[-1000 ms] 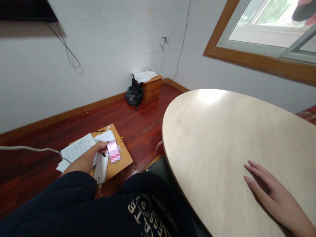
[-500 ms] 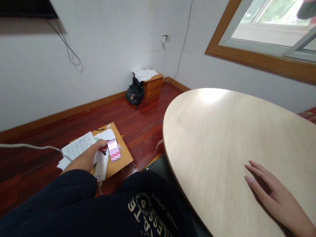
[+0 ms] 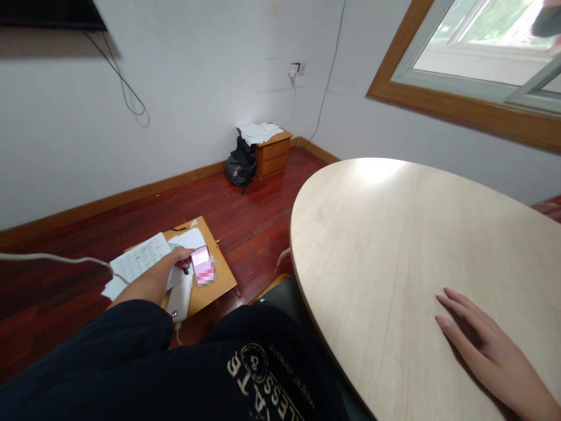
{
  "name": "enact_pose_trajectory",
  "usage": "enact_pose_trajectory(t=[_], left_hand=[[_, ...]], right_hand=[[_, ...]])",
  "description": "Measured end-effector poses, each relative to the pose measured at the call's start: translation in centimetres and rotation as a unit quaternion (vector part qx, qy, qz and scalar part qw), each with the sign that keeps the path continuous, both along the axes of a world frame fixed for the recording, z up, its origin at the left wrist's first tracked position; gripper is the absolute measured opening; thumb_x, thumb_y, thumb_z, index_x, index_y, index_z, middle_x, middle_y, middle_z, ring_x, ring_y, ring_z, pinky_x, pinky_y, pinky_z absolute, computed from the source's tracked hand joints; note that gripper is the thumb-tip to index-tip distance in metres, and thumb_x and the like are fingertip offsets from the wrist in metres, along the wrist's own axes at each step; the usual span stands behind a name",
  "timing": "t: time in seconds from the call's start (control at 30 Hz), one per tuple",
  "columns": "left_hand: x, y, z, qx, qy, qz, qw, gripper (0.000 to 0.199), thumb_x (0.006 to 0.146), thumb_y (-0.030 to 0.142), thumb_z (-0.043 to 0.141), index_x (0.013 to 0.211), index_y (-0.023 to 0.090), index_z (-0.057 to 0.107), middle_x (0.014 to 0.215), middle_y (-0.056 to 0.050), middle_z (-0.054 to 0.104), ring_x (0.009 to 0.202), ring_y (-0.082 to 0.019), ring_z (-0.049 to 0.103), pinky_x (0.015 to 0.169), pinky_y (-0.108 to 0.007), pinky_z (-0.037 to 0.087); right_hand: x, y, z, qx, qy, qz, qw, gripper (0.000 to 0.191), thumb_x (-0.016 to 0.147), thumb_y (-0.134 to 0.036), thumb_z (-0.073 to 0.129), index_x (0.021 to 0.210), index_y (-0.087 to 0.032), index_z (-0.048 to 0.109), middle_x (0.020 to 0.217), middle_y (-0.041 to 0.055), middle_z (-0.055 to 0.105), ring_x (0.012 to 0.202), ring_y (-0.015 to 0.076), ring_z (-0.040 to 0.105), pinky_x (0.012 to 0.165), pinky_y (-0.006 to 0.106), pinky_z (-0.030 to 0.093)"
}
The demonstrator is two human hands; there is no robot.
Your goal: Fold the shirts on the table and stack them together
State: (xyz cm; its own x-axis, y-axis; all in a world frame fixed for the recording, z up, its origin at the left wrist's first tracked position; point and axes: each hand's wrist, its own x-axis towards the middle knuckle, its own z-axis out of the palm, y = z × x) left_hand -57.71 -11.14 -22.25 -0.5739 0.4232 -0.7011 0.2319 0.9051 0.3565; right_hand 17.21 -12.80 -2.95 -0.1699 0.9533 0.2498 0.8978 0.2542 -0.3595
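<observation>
Down at the left, my left hand (image 3: 180, 256) is closed at the upper left edge of a smartphone (image 3: 200, 261) with a lit pink screen, part of it pixelated. Its fingers curl in beside the phone. Beneath are printed sheets of paper (image 3: 142, 257) and a small wooden stool or side table (image 3: 221, 278). A white power strip or box with a cable (image 3: 179, 301) lies just below my wrist. On the right, my right hand (image 3: 486, 345) rests on the pale round table (image 3: 372, 280), thumb and fingers apart, holding nothing.
A black backpack (image 3: 241, 164) leans against a wooden drawer cabinet (image 3: 274, 158) topped with papers. A white cable (image 3: 52, 256) crosses in from the left. A dark chair seat (image 3: 287, 304) shows beside the table edge. Wires hang on the wall below a black screen (image 3: 48, 14).
The view has shifted very slightly. Both hands and the phone stay where they were.
</observation>
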Motion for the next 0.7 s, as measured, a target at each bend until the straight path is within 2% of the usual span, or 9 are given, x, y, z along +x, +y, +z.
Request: enact_pose_trajectory(t=[0.23, 0.43, 0.6, 0.7], left_hand=[[-0.22, 0.03, -0.08, -0.001, 0.0, -0.004, 1.0, 0.041, 0.085, 0.051, 0.062, 0.061, 0.018, 0.054, 0.049, -0.011, 0.055, 0.043, -0.019, 0.049, 0.038, -0.028, 0.032], [-0.26, 0.04, 0.01, 0.002, -0.003, -0.015, 1.0, 0.046, 0.085, 0.055, 0.061, 0.06, 0.017, 0.054, 0.05, -0.014, 0.057, 0.044, -0.019, 0.051, 0.038, -0.028, 0.032], [-0.37, -0.22, -0.14, 0.019, 0.006, -0.035, 0.999, 0.046, 0.078, 0.058, 0.068, 0.059, 0.019, 0.052, 0.05, -0.012, 0.058, 0.046, -0.02, 0.053, 0.039, -0.027, 0.035], [-0.42, -0.38, -0.26, 0.058, 0.033, -0.054, 0.996, 0.048, 0.072, 0.06, 0.074, 0.059, 0.02, 0.052, 0.047, -0.01, 0.055, 0.047, -0.022, 0.055, 0.039, -0.029, 0.037]], right_hand=[[0.1, 0.03, -0.01, 0.001, -0.003, 0.007, 1.0, 0.057, 0.087, -0.062, 0.047, 0.117, -0.018, 0.068, 0.138, 0.0175, 0.061, 0.13, 0.0373, 0.057, 0.111, 0.059, 0.043], [0.08, 0.0, -0.06, 0.002, 0.001, 0.008, 1.0, 0.056, 0.087, -0.063, 0.048, 0.116, -0.019, 0.068, 0.139, 0.0173, 0.061, 0.129, 0.0382, 0.057, 0.111, 0.06, 0.043], [0.17, 0.04, -0.23, 0.002, 0.0, 0.003, 1.0, 0.057, 0.087, -0.062, 0.047, 0.117, -0.018, 0.068, 0.139, 0.0178, 0.06, 0.13, 0.0383, 0.056, 0.112, 0.059, 0.042], [0.23, 0.05, -0.26, 0.0, -0.001, 0.004, 1.0, 0.058, 0.087, -0.063, 0.047, 0.117, -0.018, 0.068, 0.14, 0.0177, 0.06, 0.13, 0.0385, 0.056, 0.112, 0.059, 0.042]])
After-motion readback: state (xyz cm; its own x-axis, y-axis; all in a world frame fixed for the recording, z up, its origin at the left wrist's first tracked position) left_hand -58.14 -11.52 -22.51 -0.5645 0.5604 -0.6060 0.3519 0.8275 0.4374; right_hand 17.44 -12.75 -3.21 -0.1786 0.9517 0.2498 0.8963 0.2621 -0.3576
